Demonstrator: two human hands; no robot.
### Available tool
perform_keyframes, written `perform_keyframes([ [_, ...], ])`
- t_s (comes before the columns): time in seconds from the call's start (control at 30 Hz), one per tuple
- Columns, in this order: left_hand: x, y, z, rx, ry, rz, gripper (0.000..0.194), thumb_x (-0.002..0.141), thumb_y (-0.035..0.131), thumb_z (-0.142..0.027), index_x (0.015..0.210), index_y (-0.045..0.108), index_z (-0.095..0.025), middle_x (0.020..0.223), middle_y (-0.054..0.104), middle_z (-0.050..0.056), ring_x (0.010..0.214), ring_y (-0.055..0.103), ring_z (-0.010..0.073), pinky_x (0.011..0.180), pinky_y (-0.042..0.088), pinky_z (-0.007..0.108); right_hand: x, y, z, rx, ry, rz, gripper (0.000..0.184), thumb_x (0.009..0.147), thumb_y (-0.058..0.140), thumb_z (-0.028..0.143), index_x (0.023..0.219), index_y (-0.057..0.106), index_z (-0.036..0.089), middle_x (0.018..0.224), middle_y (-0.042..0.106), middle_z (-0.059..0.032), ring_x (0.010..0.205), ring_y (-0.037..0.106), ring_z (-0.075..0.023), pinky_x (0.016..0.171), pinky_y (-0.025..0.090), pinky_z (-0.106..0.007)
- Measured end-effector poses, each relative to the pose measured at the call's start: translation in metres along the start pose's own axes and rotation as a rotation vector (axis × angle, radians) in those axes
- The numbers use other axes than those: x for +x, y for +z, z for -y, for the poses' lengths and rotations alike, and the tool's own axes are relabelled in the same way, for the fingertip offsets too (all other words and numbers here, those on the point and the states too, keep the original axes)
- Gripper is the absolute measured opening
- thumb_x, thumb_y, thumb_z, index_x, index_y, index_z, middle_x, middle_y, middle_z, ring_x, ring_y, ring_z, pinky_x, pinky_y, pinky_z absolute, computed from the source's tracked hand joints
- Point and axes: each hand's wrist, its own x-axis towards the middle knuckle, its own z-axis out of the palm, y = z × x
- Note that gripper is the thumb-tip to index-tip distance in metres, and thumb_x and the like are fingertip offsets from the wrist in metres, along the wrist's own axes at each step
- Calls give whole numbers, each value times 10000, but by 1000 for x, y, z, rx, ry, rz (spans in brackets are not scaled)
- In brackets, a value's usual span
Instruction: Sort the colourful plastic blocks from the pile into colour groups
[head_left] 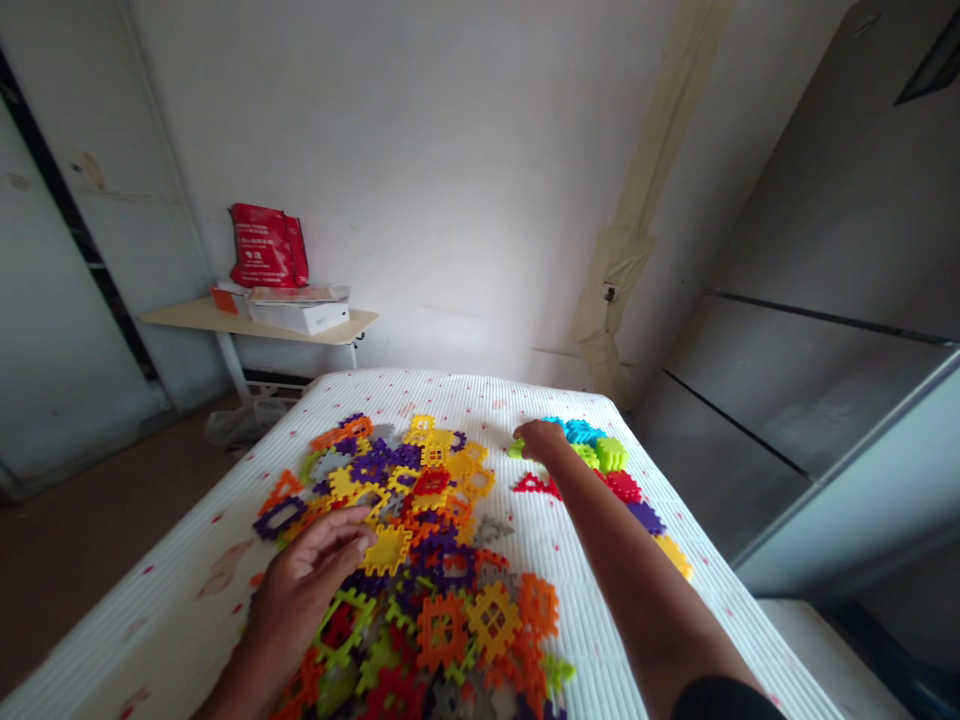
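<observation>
My left hand is closed at the near left of a loose pile, its thumb and fingertips pinching the edge of a yellow square building tile with notched sides. My right hand reaches across to the far right, fingers bent down over a lime green notched tile that shows partly beneath them. Near it lie blue tiles, a green stack and red triangular frames. My right forearm hides part of these groups.
The mixed pile of notched tiles covers the middle of the white, ribbed table cover. Along the right edge sit red, purple and yellow tiles. A grey cabinet stands right; a side table bears a red bag.
</observation>
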Motion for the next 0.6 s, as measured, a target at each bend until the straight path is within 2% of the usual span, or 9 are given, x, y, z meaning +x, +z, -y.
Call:
perform_keyframes([
  [0.2,1,1,-2,5,-6,-15,486,619,681,-492,988,597,-186,846,684,45,811,637,209,695,503,256,-1,-2,3,-24,-21,-3,351,796,601,205,1142,625,259,1133,637,-113,1024,611,-265,783,486,-345],
  [0.6,0,1,-1,41,41,-9,434,658,653,-460,982,608,-174,861,681,61,800,635,207,746,511,298,-4,-3,5,-36,-21,-4,369,783,621,209,1150,617,251,1144,631,-111,1030,604,-274,775,486,-356],
])
